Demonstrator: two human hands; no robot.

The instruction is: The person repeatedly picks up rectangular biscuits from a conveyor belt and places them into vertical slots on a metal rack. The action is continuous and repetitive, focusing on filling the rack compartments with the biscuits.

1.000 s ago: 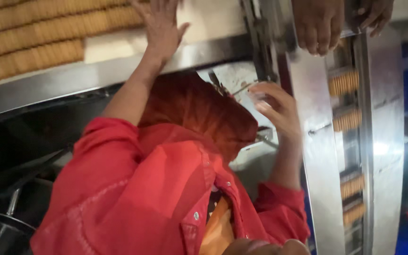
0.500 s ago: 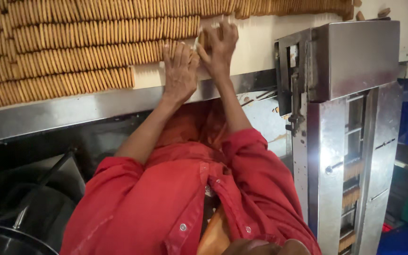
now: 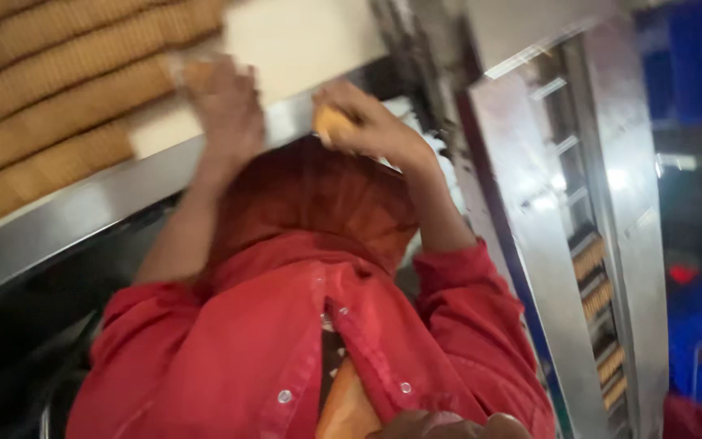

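1. Far left: long rows of biscuits lie packed edge to edge on the pale table. They are tan, ridged and dry-looking, like ribbed cords laid side by side. Most of the rows are still in place, so plenty is left to gather.

2. Below them runs the table's steel rail, smooth, dull grey and slanting across my view.

3. My left hand is up at the near end of the lowest rows, palm down on the pale surface. The picture is smeared here; my fingers look loosely together over a few biscuits, but I cannot tell whether they grip anything.

4. Middle: my red shirt, soft cloth with small pale buttons, fills the lower frame, both sleeves pushed up.

5. My right hand is off the rows and near the table's edge, fingers curled tight round a small stack of biscuits, golden and rounded at the end that shows. I judge this handful already lifted and on its way over, not yet delivered.

6. Right: the steel machine stands tall, shiny and hard-edged, with a narrow vertical chute where short stacks of biscuits sit one above another. It is partly filled.

7. Far right: blue crates, blurred.
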